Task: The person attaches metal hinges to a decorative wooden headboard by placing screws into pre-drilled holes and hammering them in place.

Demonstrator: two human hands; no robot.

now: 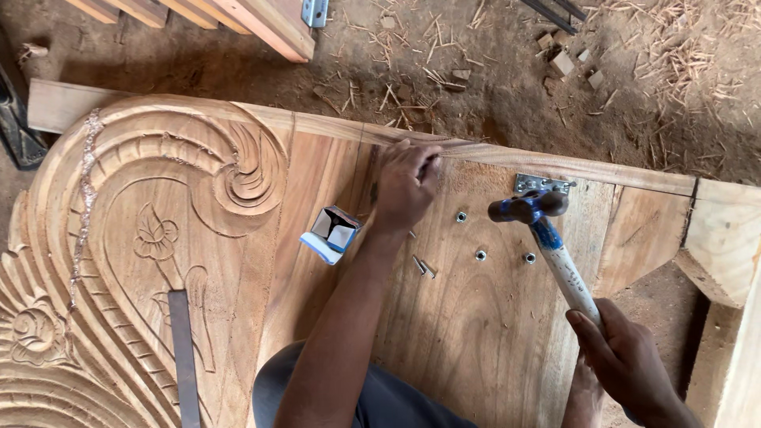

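Gripping the white handle of a hammer [547, 238], the right hand [626, 361] sits nearest the camera at the lower right, fingers wrapped tight around the grip. The hammer's blue neck and dark head [527, 206] hang above the wooden panel [468, 333], just below a small metal bracket [543, 184] fixed near the panel's far edge. A dark trouser knee [380, 400] shows at the bottom of the view, between the 2 arms.

On the left, a flat metal ruler [182, 357] lies on the carved part of the panel [151, 238], which carries scrolls, a flower and ribbed bands. Farther in, a small open cardboard box [331, 234], blue and white, rests on the plain wood just beside the left forearm. 2 loose nails [424, 266] lie near the wrist. 4 metal inserts [481, 255] are set in the wood between the 2 hands.

The left hand [406, 184] reaches to the far edge of the panel, fingers curled and pinched together against the wood; whatever it pinches is too small to make out.

Beyond the panel lies a dirt floor [491, 103] strewn with wood shavings [682, 55] and small offcut blocks [563, 62]. Pale planks [261, 20] lie at the top left.
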